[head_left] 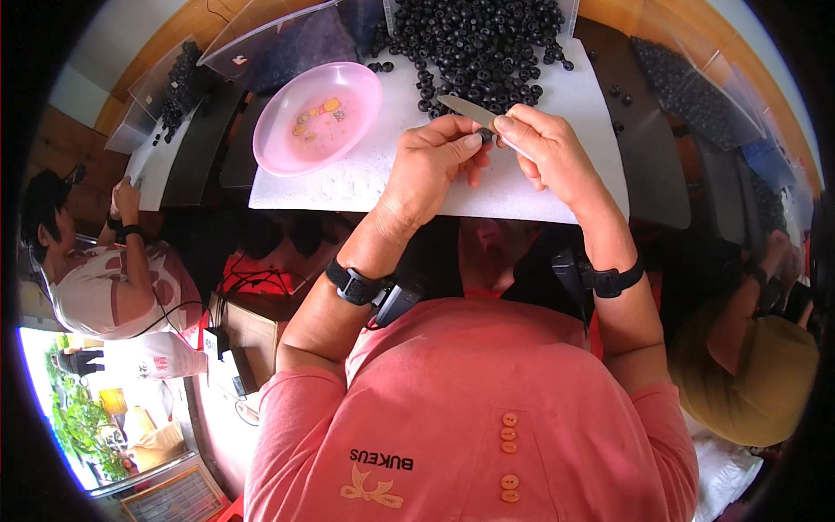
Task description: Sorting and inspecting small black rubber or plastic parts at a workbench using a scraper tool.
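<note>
My left hand (430, 165) pinches a small black ring-shaped piece (484, 134) between thumb and fingers over the white board (365, 174). My right hand (552, 152) grips a small knife (465, 109), whose grey blade points left and up beside the piece. Both wrists wear black bands. A large heap of the same black pieces (483, 39) lies at the far end of the board, just beyond my hands.
A pink plastic bowl (278, 143) with several small orange bits stands left of my hands. Clear plastic trays (261, 43) with more black pieces lie at the far left and right. One person sits on my left (104, 278), another on my right (757, 357).
</note>
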The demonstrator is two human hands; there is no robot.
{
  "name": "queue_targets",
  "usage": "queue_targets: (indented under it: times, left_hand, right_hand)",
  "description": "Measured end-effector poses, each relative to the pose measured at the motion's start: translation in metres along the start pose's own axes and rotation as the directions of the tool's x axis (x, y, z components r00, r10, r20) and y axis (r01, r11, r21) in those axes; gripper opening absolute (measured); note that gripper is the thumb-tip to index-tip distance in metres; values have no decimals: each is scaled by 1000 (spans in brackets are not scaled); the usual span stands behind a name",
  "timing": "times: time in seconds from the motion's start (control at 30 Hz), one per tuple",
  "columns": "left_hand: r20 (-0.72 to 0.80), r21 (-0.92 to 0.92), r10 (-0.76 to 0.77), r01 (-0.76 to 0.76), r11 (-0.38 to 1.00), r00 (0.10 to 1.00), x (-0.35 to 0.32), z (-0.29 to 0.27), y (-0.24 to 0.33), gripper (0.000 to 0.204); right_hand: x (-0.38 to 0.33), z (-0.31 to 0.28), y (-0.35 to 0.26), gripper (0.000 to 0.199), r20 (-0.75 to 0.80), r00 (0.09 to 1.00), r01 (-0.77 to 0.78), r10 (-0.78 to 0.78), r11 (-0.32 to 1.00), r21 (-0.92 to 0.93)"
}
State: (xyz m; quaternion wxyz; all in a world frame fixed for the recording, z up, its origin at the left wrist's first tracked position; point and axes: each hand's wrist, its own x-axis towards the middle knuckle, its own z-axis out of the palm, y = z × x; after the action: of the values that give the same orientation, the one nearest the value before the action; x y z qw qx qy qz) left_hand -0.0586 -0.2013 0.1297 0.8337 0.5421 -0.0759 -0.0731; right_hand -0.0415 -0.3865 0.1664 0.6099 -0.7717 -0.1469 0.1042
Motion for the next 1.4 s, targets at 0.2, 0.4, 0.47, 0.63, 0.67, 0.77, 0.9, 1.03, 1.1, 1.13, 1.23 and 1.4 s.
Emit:
queue_targets:
  times: [0.2, 0.4, 0.47, 0.63, 0.67, 0.77, 0.9, 1.03, 1.1, 1.13, 1.23, 1.4]
  left_hand:
    - [18, -60, -28, 29, 998, 999, -1, 5, 5, 14]
    - [25, -95, -49, 51, 994, 998, -1, 8, 8, 12]
    - [25, -94, -51, 53, 994, 998, -1, 9, 9, 11]
    - [20, -111, -48, 50, 993, 999, -1, 9, 7, 10]
    - [18, -116, -50, 52, 992, 999, -1, 8, 6, 9]
    - [10, -110, -53, 54, 992, 999, -2, 9, 7, 11]
    - [68, -100, 6, 1, 995, 998, -4, 12, 9, 28]
    - [68, -50, 20, -16, 999, 997, -6, 11, 6, 35]
    - [55, -37, 42, -40, 999, 998, -7, 12, 6, 34]
    - [54, -35, 41, -39, 999, 998, -8, 13, 6, 34]
    - [19, -28, 49, -48, 998, 999, -9, 15, 5, 33]
    - [-21, -24, 93, -93, 995, 995, -8, 16, -1, 26]
  right_hand:
    - [-1, -5, 1, 35, 32, 999, -3, 3, 1000, 18]
    - [-2, -6, 0, 37, 42, 999, 19, -20, 999, 28]
    - [-1, -7, 1, 37, 44, 999, 21, -23, 999, 35]
    - [-1, -9, 3, 38, 65, 997, 38, -40, 999, 28]
    - [-2, -8, 2, 38, 65, 997, 38, -40, 999, 29]
    - [-4, -7, 1, 38, 53, 998, 36, -38, 999, 26]
    - [-3, -9, 5, 39, 55, 998, 19, -19, 1000, 4]
    - [-4, -9, 5, 40, 66, 997, 39, -36, 998, -55]
    - [-5, -8, 7, 40, 51, 998, 50, -45, 995, -88]
    - [-5, -7, 8, 40, 37, 998, 60, -56, 991, -123]
    - [-8, -2, 10, 38, -46, 981, 174, -189, 958, -227]
    - [-9, 4, 16, 35, -63, 959, 249, -277, 925, -287]
